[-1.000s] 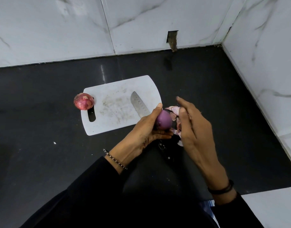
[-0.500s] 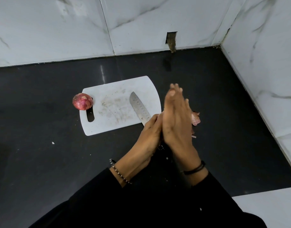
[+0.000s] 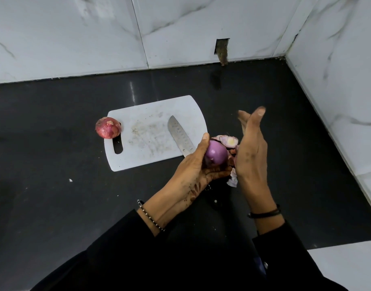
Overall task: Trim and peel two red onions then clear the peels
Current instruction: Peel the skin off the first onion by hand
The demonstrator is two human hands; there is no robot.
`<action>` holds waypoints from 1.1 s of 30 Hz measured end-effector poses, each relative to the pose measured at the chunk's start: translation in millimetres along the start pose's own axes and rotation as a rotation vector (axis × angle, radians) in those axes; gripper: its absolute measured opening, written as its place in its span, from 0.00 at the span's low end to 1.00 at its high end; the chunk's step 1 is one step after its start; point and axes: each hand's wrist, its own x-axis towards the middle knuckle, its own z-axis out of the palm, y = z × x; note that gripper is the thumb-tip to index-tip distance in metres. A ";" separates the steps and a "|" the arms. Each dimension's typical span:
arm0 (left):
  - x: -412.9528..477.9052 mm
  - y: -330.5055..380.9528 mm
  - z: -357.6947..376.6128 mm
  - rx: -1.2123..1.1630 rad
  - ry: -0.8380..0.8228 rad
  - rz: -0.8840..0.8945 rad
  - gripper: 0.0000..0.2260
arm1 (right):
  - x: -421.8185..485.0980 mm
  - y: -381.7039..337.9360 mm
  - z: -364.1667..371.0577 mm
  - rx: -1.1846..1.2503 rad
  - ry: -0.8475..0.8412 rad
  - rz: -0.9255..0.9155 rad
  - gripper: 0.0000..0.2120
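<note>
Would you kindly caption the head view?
Left hand holds peeled purple onion; unpeeled red onion at white cutting board's edge.

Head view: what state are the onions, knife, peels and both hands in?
peeled onion: skin off, gripped by left hand.
unpeeled onion: skin on, at the cutting board left edge.
knife: lying on the board, unheld.
peels: loose pile right of the board.
right hand: open, holding nothing.

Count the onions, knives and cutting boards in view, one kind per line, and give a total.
Red onions: 2 (peeled red onion, unpeeled red onion)
Knife: 1
White cutting board: 1
Total: 4
</note>
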 end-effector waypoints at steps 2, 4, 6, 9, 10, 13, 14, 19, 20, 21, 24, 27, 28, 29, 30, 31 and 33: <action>-0.2 -1.6 0.0 0.013 -0.010 0.002 0.21 | -4.2 -6.5 8.4 -0.028 0.053 -0.075 0.30; -0.4 -3.6 0.7 0.024 -0.015 -0.003 0.22 | -6.0 -11.0 19.5 -0.120 0.119 -0.204 0.24; 0.2 -7.2 0.9 0.056 -0.007 -0.005 0.23 | -4.8 -8.4 30.6 -0.271 0.141 -0.316 0.20; -0.3 -10.2 3.1 0.060 0.039 -0.027 0.23 | -3.0 4.1 37.5 -0.414 0.139 -0.363 0.23; 0.2 -10.4 3.5 0.024 0.051 -0.039 0.23 | -2.5 7.6 37.0 -0.427 0.138 -0.362 0.24; 0.3 -8.4 2.0 -0.096 0.086 -0.069 0.22 | 0.6 14.1 26.9 -0.444 0.129 -0.347 0.26; 0.8 -8.0 0.4 -0.113 0.082 -0.075 0.22 | 2.9 15.7 21.5 -0.429 0.125 -0.345 0.25; 0.2 -0.5 -5.8 -0.077 -0.021 -0.100 0.26 | 2.9 17.3 -5.5 -0.223 0.118 -0.269 0.19; 1.9 0.6 -7.4 -0.073 -0.039 -0.106 0.29 | 0.2 16.6 -9.0 -0.212 0.112 -0.256 0.18; 3.3 1.5 -8.5 -0.071 -0.051 -0.108 0.31 | -2.4 15.9 -12.1 -0.219 0.104 -0.248 0.17; 7.4 3.0 -10.9 -0.067 -0.061 -0.100 0.33 | -9.5 14.3 -20.6 -0.265 0.095 -0.258 0.11; 8.6 4.0 -10.0 -0.025 -0.077 -0.082 0.33 | -20.5 7.7 -28.9 -0.264 0.076 -0.320 0.06; 9.8 3.8 -9.8 -0.011 -0.072 -0.071 0.33 | -24.7 5.2 -31.2 -0.248 0.061 -0.330 0.04; 10.6 3.8 -9.2 0.003 -0.067 -0.057 0.32 | -29.2 2.2 -32.6 -0.228 0.040 -0.336 0.03; 12.0 3.6 -9.1 0.014 -0.063 -0.040 0.32 | -32.7 0.2 -33.1 -0.219 0.017 -0.341 0.02; 13.3 3.5 -8.7 0.022 -0.061 -0.022 0.32 | -36.1 -1.7 -32.9 -0.219 -0.007 -0.343 0.04; 14.7 4.0 -8.1 0.030 -0.042 0.003 0.31 | -40.4 -2.4 -30.9 -0.244 -0.048 -0.355 0.10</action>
